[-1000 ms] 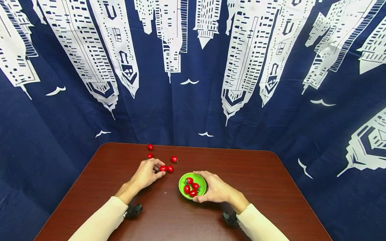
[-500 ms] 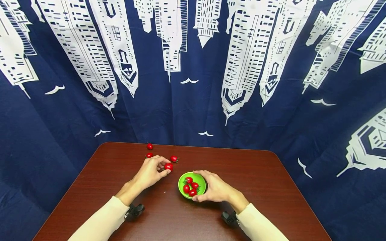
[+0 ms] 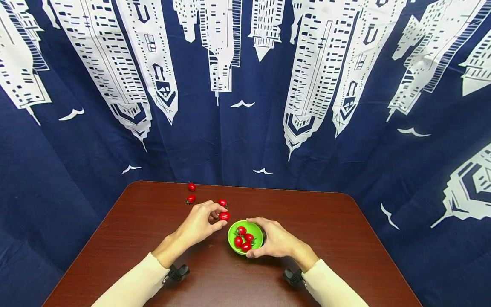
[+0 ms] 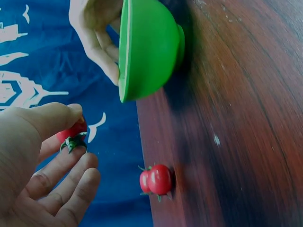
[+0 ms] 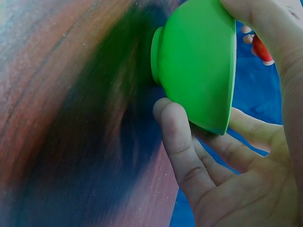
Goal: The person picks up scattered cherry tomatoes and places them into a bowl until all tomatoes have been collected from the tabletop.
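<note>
My left hand [image 3: 201, 221] pinches a red cherry tomato [image 3: 224, 216] between thumb and fingers, up and to the left of a green bowl [image 3: 235, 248]. In the left wrist view, this tomato [image 4: 71, 132] shows its green leafy top, and the lower fingers are spread. My right hand [image 3: 278, 241] grips the bowl's right side, thumb at the near rim and fingers around the far side. Several cherry tomatoes [image 3: 238, 241] lie inside the bowl. From the right wrist view, the bowl's outer wall [image 5: 199, 66] faces the camera and its contents are hidden.
Behind my left hand, a cherry tomato [image 3: 222, 202] lies on the brown table [image 3: 307, 213]. Two more, a nearer tomato [image 3: 190, 199] and a farther tomato [image 3: 191, 186], are toward the back left. A navy curtain [image 3: 245, 140] with white buildings hangs behind the table.
My left hand has moved right toward the bowl, carrying a cherry tomato off its earlier spot. The right hand and the bowl have stayed in place.
</note>
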The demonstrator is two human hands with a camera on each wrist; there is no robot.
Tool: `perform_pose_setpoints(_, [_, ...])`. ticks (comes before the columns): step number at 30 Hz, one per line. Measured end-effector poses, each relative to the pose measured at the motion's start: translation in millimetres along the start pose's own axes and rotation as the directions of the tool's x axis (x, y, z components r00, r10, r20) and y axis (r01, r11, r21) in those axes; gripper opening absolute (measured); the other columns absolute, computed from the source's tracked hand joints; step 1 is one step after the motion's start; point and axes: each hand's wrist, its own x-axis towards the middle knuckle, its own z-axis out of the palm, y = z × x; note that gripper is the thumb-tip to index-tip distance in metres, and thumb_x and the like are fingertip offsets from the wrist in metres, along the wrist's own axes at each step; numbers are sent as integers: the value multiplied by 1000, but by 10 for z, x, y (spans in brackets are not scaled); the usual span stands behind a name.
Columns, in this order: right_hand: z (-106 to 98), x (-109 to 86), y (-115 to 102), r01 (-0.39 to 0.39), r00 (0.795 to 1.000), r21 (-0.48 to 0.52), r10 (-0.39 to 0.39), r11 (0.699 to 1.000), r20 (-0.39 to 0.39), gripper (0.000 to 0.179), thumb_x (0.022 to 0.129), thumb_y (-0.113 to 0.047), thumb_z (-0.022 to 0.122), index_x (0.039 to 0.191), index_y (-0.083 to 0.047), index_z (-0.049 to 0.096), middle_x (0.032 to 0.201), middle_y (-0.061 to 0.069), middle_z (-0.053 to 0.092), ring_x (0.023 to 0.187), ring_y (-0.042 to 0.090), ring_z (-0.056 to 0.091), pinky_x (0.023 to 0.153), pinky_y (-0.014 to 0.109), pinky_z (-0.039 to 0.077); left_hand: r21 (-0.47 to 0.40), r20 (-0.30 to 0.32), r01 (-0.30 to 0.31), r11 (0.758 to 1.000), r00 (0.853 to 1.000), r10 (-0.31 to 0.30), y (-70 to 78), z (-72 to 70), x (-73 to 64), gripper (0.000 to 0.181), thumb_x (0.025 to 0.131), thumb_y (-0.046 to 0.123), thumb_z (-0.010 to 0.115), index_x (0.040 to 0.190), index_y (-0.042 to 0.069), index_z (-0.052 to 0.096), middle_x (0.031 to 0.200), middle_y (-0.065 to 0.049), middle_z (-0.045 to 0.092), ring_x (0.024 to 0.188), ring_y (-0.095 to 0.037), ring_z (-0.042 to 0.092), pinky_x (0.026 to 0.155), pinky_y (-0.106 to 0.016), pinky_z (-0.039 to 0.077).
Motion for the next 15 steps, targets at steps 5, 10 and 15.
perform_pose_setpoints(5, [4,-7,11,14,1000,8,-14,1000,-5,102,80,-57,105,162,-11,64,144,-2,80,126,16,78,115,42,65,-13,13,-18,1000,1000,18,71,57,22,30,93,8,98,120,12,85,106,1,80,92,-14,78,84,-27,70])
perform_pose_setpoints(10, [2,-6,21,9,1000,29,-9,1000,-3,101,80,-55,105,162,-13,64,143,-4,80,124,13,78,112,37,66,-34,57,-13,999,998,15,147,124,51,31,94,9,98,123,11,85,108,0,81,91,-13,77,85,-26,69])
perform_pose_setpoints(15, [2,18,37,8,1000,36,-8,999,3,100,81,-55,105,162,-14,64,142,-5,80,122,11,78,109,32,66,-46,81,-40,998,996,43,201,193,67,30,95,11,98,122,11,84,110,-1,85,89,-11,77,84,-24,69])
